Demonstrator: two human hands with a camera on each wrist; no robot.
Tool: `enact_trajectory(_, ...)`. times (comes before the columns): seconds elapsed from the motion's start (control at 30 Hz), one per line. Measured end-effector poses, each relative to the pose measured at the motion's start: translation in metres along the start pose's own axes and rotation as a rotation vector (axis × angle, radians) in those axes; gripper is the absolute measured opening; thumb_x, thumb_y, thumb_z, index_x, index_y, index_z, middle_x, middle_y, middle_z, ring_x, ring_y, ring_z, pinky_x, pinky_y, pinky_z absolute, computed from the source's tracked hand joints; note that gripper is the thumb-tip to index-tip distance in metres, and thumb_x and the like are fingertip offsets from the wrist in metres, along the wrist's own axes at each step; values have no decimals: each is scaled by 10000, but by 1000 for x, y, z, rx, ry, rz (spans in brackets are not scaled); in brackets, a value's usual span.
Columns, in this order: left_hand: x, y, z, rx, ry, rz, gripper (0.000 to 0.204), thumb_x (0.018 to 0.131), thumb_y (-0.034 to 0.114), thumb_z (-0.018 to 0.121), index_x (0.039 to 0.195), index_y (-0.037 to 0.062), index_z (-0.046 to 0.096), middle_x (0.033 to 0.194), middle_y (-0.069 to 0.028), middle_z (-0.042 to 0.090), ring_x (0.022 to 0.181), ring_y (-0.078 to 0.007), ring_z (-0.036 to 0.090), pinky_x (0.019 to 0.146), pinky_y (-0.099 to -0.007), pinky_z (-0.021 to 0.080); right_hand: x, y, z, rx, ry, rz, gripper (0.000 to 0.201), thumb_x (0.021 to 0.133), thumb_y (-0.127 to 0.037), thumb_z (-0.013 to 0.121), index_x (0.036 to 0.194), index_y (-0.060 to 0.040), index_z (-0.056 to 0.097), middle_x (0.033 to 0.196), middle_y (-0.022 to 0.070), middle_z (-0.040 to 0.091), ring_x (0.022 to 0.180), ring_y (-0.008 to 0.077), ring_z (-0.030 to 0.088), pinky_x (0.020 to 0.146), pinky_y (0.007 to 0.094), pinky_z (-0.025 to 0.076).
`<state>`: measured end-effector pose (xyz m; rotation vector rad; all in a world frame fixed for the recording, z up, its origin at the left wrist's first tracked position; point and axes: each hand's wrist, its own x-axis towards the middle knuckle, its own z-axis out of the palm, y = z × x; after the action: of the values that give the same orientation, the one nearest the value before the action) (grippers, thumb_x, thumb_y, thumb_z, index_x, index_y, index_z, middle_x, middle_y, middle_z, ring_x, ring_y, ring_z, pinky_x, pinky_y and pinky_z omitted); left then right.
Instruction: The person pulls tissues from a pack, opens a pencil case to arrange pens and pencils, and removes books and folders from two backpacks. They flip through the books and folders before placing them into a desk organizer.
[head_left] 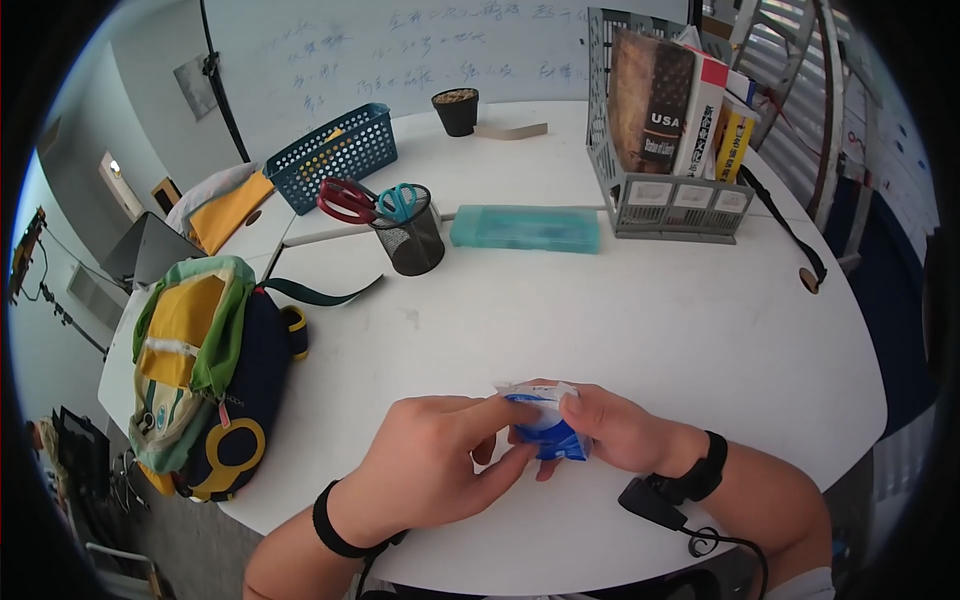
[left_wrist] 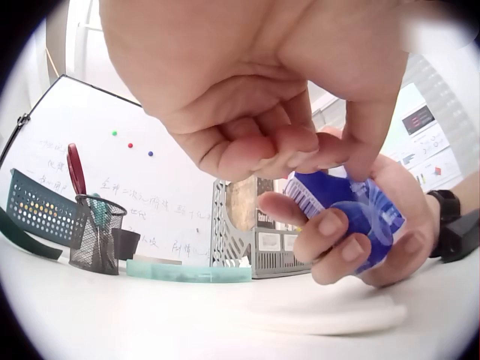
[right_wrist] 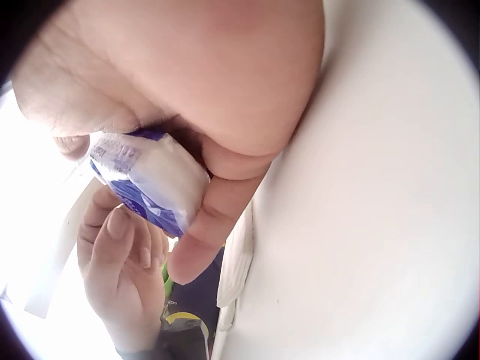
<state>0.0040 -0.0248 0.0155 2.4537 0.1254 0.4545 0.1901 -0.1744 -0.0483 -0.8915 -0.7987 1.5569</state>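
Note:
A small blue-and-white plastic packet of tissues is held above the front of the white table. My right hand grips it, thumb on its upper side and fingers beneath. From the left, my left hand pinches at the packet's edge with index finger and thumb, the other fingers curled. A barcode shows on the packet in the left wrist view. In the right wrist view its white side faces the camera, partly covered by the right hand. A flat white thing lies on the table below the hands.
A green, yellow and navy backpack lies at the left. Further back stand a mesh cup with scissors, a teal case, a blue basket, a small pot and a grey rack of books.

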Motion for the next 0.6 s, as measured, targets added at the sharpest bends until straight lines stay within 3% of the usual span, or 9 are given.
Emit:
enact_trajectory(0.07, 0, 0, -1, -15, -51, -43, 153, 834, 80, 857, 978, 112, 815, 693, -42, 692, 569, -161, 665, 533, -287, 508, 0, -6, 2, -110, -13, -18, 694, 1056, -471, 689, 1545, -20, 492, 1242, 78, 650, 1138, 158, 649, 923, 340, 608)
enact_trajectory(0.13, -2, -6, -1, -61, -147, 34, 217, 823, 68, 854, 1033, 112, 816, 706, -49, 698, 573, -175, 666, 557, -295, 520, 0, -7, 2, -218, -23, -36, 664, 1040, -375, 746, 1542, -19, 497, 1247, 85, 659, 1148, 162, 657, 943, 348, 598)
enact_trajectory(0.2, -1, -3, -4, -86, -188, 45, 246, 820, 60, 847, 1060, 100, 812, 720, -55, 709, 578, -189, 670, 576, -304, 531, 3, -4, 0, -290, -47, -128, 603, 961, -303, 870, 1409, -24, 579, 1233, 50, 644, 1086, 119, 629, 948, 288, 549)
enact_trajectory(0.3, 1, 2, -8, -148, -193, 51, 235, 826, 61, 846, 1057, 92, 814, 735, -58, 722, 583, -188, 675, 571, -301, 531, 1, -8, 1, -300, -39, -75, 550, 907, -187, 908, 1335, -42, 594, 1180, 32, 662, 1051, 113, 622, 961, 273, 509)
enact_trajectory(0.37, 0, 3, -12, -232, -351, 1, 242, 830, 59, 845, 1069, 93, 818, 753, -71, 736, 584, -191, 675, 565, -297, 529, 0, -9, 1, -330, -51, -70, 527, 905, -180, 910, 1309, -49, 598, 1165, 28, 664, 1048, 112, 620, 959, 274, 512)
enact_trajectory(0.5, -1, -6, -15, -220, -366, 96, 226, 837, 42, 835, 1059, 81, 819, 758, -69, 744, 585, -180, 679, 563, -287, 529, -1, -11, 2, -375, -63, -60, 474, 902, -145, 900, 1266, -64, 606, 1138, 26, 665, 1057, 112, 620, 959, 279, 517)
enact_trajectory(0.6, -1, -11, -29, -334, -223, -27, 131, 856, 4, 805, 985, 23, 805, 803, -57, 764, 624, -133, 684, 593, -258, 528, -1, -9, -4, -342, -27, -74, 458, 901, -121, 887, 1259, -63, 608, 1137, 33, 667, 1051, 122, 632, 963, 288, 526)
